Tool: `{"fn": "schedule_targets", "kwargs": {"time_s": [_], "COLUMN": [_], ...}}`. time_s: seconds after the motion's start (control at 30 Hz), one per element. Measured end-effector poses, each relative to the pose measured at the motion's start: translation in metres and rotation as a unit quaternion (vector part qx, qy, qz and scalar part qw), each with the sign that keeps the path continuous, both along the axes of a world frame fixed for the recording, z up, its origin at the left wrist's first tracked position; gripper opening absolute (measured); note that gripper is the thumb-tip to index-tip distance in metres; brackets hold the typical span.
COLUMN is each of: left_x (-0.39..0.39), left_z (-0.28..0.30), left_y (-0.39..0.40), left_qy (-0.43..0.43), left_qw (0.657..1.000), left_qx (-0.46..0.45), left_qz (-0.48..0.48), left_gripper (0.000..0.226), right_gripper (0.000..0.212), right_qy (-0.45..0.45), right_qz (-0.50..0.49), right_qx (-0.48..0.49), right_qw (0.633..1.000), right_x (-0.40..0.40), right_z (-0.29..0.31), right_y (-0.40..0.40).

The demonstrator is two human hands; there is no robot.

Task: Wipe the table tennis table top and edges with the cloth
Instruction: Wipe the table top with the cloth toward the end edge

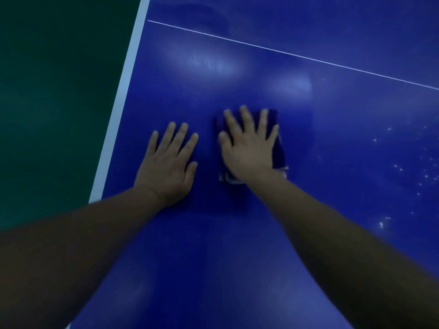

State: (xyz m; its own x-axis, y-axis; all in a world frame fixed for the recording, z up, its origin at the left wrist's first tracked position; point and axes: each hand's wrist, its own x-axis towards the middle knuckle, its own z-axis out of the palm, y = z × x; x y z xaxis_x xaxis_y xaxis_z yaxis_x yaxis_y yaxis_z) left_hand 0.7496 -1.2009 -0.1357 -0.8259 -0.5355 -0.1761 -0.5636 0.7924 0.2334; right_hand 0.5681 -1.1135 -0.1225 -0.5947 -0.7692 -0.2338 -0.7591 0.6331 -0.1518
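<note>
Right hand (249, 148) pressed flat on the folded dark cloth (276, 148), fingers spread, mid-tabletop (308, 233). Left hand (168, 162) lay flat just beside it, fingers apart, bracing. White specks (408, 172) sat to the right; best to keep pressure even, overlap strokes toward them, then do the white edge (118, 110).
</note>
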Motion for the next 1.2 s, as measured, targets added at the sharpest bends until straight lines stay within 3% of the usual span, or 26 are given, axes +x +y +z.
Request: {"fn": "schedule_targets", "kwargs": {"time_s": [0.13,0.23,0.37,0.43,0.5,0.6,0.73,0.9,0.97,1.13,1.2], "left_x": [0.036,0.047,0.045,0.046,0.047,0.047,0.046,0.049,0.051,0.08,0.099], "left_z": [-0.002,-0.007,-0.008,-0.007,-0.007,-0.007,-0.005,-0.006,-0.006,0.002,0.002], "left_y": [0.04,0.049,0.047,0.048,0.047,0.047,0.047,0.045,0.045,0.068,0.09], "left_qy": [0.007,0.0,-0.002,0.001,0.002,0.002,0.006,-0.009,-0.014,-0.004,-0.001], "left_qw": [1.0,1.0,1.0,1.0,1.0,1.0,1.0,0.999,0.999,1.0,1.0], "left_qx": [-0.012,-0.019,-0.023,-0.02,-0.019,-0.017,-0.017,-0.024,-0.022,-0.012,-0.009], "left_qz": [0.011,-0.002,-0.004,-0.003,-0.001,-0.005,-0.007,-0.03,-0.041,-0.023,0.009], "left_gripper": [0.064,0.063,0.064,0.064,0.064,0.066,0.068,0.074,0.075,0.071,0.07], "right_gripper": [0.056,0.055,0.061,0.061,0.059,0.057,0.055,0.057,0.059,0.059,0.059], "right_qy": [0.005,-0.003,0.008,-0.004,-0.014,-0.003,0.017,-0.003,0.0,-0.036,-0.046], "right_qz": [0.144,0.188,0.074,-0.032,-0.071,-0.007,0.105,0.18,0.139,-0.1,-0.11], "right_qx": [-0.017,-0.003,0.029,0.019,0.005,-0.004,-0.022,0.011,0.03,0.024,0.018], "right_qw": [0.989,0.982,0.997,0.999,0.997,1.0,0.994,0.984,0.99,0.994,0.993], "right_x": [0.061,0.041,-0.014,-0.017,-0.002,0.043,0.091,0.06,0.041,0.036,0.054], "right_z": [0.004,0.002,0.001,-0.001,-0.002,-0.004,0.0,0.003,0.003,0.005,0.007], "right_y": [0.084,0.141,0.12,0.081,0.044,0.033,0.11,0.174,0.161,0.089,0.072]}}
